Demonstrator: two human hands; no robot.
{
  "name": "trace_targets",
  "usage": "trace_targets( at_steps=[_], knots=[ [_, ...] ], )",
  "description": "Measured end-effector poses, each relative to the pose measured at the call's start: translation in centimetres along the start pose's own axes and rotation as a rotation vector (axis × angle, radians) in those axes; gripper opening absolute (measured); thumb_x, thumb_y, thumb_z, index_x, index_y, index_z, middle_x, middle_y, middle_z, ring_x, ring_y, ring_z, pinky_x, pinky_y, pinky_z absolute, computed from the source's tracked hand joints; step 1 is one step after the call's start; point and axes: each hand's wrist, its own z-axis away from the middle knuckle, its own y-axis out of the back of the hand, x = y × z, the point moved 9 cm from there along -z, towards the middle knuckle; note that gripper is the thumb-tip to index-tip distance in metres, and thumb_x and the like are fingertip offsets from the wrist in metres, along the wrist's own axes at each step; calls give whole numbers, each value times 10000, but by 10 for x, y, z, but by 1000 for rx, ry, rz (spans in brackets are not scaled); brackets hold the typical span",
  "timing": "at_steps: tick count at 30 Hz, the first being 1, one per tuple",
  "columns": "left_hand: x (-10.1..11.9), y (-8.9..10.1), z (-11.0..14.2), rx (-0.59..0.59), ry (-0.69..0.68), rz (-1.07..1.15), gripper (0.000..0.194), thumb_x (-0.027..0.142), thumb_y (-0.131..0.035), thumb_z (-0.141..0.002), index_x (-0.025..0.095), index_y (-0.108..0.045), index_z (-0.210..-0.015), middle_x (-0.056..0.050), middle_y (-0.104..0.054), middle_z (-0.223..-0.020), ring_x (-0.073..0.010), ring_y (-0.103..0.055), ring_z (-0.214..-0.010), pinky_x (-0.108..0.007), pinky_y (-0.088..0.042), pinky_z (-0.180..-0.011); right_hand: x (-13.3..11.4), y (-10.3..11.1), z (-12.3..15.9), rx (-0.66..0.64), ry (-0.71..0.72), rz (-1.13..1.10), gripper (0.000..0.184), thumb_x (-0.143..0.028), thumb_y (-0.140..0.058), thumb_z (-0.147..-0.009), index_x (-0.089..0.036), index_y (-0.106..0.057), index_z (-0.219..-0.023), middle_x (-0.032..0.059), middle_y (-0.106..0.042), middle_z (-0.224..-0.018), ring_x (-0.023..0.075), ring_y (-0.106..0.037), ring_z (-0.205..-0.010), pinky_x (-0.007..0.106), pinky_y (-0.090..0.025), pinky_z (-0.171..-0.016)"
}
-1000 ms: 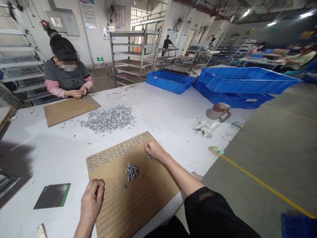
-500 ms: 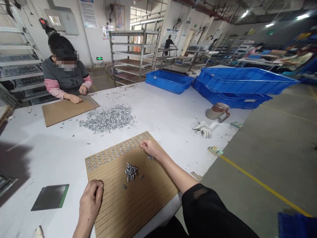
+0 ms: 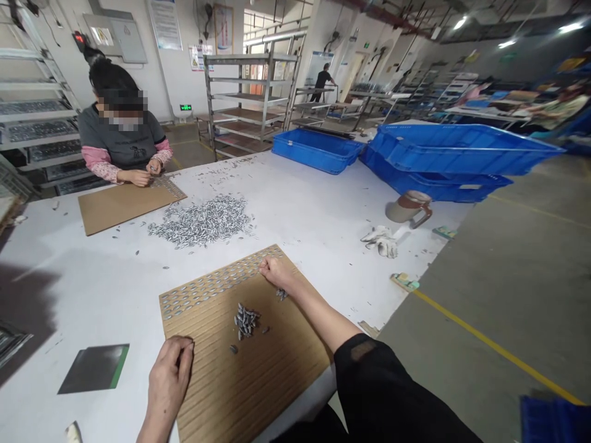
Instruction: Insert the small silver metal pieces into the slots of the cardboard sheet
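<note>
A sheet of corrugated cardboard [image 3: 249, 381] lies in front of me, with rows of small silvery oval metal pieces [image 3: 198, 289] along its far edge. My right hand [image 3: 276, 272] is closed at the near side of these rows, towards their right end; whatever its fingertips hold is hidden. Several loose pieces [image 3: 281, 295] lie just below that palm. A small heap of the same pieces [image 3: 246, 320] sits mid-sheet, a few lying apart. At the sheet's left edge rests my left hand [image 3: 170, 372], its thumb and curled fingers together; I cannot make out anything in them.
A big pile of metal pieces [image 3: 203, 221] lies on the white table [image 3: 295, 209]. Across it, a person [image 3: 122, 144] handles another cardboard sheet [image 3: 120, 209]. Blue crates [image 3: 318, 154], a mug [image 3: 406, 208], white gloves [image 3: 381, 240] and a dark plate [image 3: 92, 369] also stand or lie there.
My right hand has shifted very slightly left and its fingers have curled in more. My left hand has stayed put. The other person's hand has drawn back towards the sheet's far edge.
</note>
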Motion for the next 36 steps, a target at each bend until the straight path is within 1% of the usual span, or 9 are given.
trace_targets(
  at_steps=[4,7,11,19,22,24,28,30,36],
  knots=[
    [-1,0,2,4,-5,-11,195,368,-529,-955,245,-654,-869,-39,-709,-879,-199,-696,-814,-304,-561,-764,9,22,9,99,27,-48,125,-222,-577,-877,-169,-670,-940,11,-676,-750,152,-583,-686,227,-396,-673],
    [-3,-2,2,-5,-8,-20,182,367,-536,-955,244,-653,-890,-39,-707,-895,-199,-694,-829,-306,-555,-780,19,33,25,46,51,7,133,-197,-564,-877,-188,-688,-830,4,-677,-739,143,-575,-682,225,-393,-678],
    [-4,-4,2,-17,-23,-26,176,364,-536,-958,244,-652,-903,-36,-705,-895,-199,-692,-839,-309,-548,-796,19,24,47,-162,151,121,120,-128,-613,-833,-191,-702,-784,17,-698,-794,145,-603,-753,221,-398,-725],
    [-1,-3,1,-16,-23,-27,177,349,-532,-965,236,-647,-891,-32,-703,-895,-185,-691,-836,-287,-543,-790,13,14,50,-223,210,266,163,-69,-533,-873,-165,-664,-884,77,-708,-887,162,-623,-806,230,-409,-743],
    [-1,-4,1,-22,-23,-23,180,351,-532,-963,235,-649,-893,-34,-706,-898,-185,-692,-833,-286,-546,-790,16,29,38,-74,186,186,162,-110,-504,-913,-164,-653,-950,89,-718,-951,169,-645,-871,241,-437,-812],
    [-3,-4,1,-22,-23,-20,183,354,-531,-962,236,-651,-891,-34,-707,-900,-186,-694,-830,-285,-548,-785,21,34,30,-6,146,69,170,-137,-484,-926,-173,-644,-883,74,-726,-899,168,-665,-849,251,-466,-822],
    [-6,-4,2,-16,-13,-15,185,363,-536,-956,238,-658,-892,-34,-712,-897,-192,-699,-830,-291,-552,-784,37,20,21,-34,-57,-303,170,-162,-482,-891,-204,-579,-759,19,-718,-714,154,-691,-672,222,-517,-653],
    [-6,-4,3,-13,-12,-14,189,367,-538,-954,238,-659,-889,-35,-714,-898,-194,-700,-831,-296,-554,-787,40,14,19,-11,-133,-407,158,-214,-499,-891,-213,-561,-746,15,-704,-674,157,-688,-622,221,-517,-587],
    [-5,-3,2,-17,-13,-10,194,370,-528,-959,238,-651,-889,-41,-711,-898,-192,-697,-830,-298,-557,-789,35,8,10,48,-128,-393,153,-288,-529,-869,-208,-576,-748,-4,-665,-625,153,-645,-594,230,-479,-571]
  ],
)
